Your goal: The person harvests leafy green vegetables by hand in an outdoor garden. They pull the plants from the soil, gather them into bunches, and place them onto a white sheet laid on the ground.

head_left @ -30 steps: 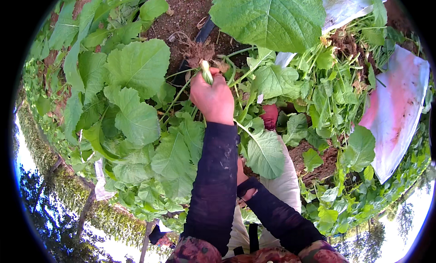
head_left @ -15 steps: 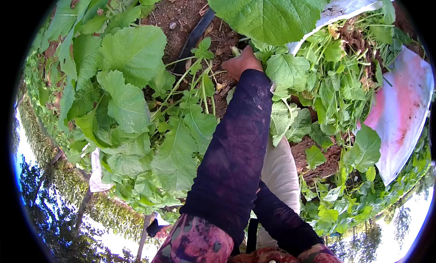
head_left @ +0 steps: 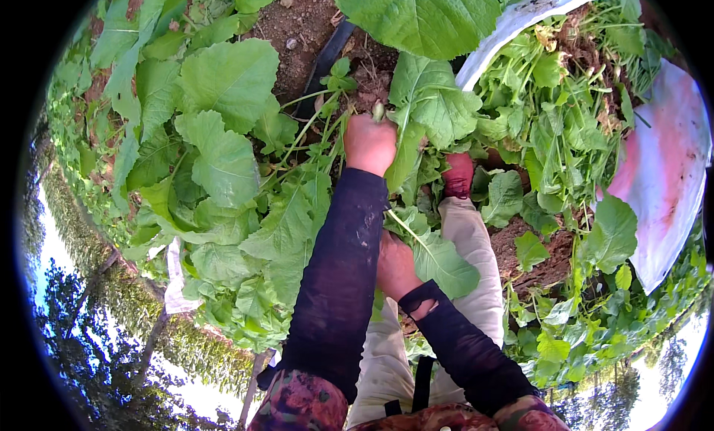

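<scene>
My left hand [head_left: 370,143] is closed round the base of a leafy green plant [head_left: 420,96]. A pale, stubby stem end [head_left: 378,113] pokes out past its fingers, and the broad leaves spread to the right. Nearer to me and a little right, my right hand [head_left: 396,266] is curled, its fingers mostly turned away. A leaf with a pale stalk [head_left: 446,266] lies beside and partly behind that hand. What the right fingers hold, if anything, is hidden.
Dense leafy plants [head_left: 223,156] grow on the left. A dark strip [head_left: 327,63] lies on brown soil ahead. At right are heaped picked greens [head_left: 547,126] and a white-and-pink sheet [head_left: 662,171]. My red-covered foot [head_left: 458,175] stands among leaves.
My left hand has drawn back toward me and slightly left, with the plant's base in it. My right hand, hidden before beneath the left arm, now shows.
</scene>
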The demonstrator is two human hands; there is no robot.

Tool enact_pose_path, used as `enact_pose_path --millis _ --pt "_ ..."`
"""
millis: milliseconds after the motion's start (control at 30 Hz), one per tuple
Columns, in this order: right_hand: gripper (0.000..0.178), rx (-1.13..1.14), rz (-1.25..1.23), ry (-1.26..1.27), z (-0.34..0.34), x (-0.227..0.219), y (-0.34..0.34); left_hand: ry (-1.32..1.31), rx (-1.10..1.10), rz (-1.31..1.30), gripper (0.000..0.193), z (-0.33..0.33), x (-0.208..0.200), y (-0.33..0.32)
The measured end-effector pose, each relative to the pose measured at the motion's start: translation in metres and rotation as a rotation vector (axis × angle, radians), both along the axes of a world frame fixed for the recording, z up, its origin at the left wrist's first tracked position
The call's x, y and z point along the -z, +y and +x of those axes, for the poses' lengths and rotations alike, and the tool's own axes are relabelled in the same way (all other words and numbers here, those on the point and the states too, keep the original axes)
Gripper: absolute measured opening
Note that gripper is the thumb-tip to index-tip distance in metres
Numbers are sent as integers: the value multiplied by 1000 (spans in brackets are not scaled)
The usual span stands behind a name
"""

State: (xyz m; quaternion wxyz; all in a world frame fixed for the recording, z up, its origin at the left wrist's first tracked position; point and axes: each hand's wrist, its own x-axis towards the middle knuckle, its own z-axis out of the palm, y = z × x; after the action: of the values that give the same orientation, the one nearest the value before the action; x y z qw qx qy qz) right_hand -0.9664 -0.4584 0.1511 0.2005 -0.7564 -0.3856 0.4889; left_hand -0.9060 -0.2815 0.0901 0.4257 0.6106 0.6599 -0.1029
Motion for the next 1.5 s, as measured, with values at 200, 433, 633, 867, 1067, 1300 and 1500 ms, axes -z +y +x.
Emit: enact_pose_path --millis 200,433,633,867,1067,1300,1500 --pt "51 57 161 -36 8 -7 8 484 526 573 22 8 -9 43" --pt "64 333 339 -495 51 -13 22 434 384 192 33 -12 24 69" --pt "89 125 -105 150 8 -11 16 302 313 196 29 -31 27 65" --pt "86 94 -8 141 -17 -10 -1 92 189 399 24 -43 22 40" --pt "80 93 -15 89 -19 -13 -1 45 142 254 28 -43 3 32" --pt "77 81 -102 76 -20 -10 -7 466 189 255 40 -23 16 4" --pt "70 173 -43 -189 -14 -15 -5 490 376 49 33 -26 11 9"
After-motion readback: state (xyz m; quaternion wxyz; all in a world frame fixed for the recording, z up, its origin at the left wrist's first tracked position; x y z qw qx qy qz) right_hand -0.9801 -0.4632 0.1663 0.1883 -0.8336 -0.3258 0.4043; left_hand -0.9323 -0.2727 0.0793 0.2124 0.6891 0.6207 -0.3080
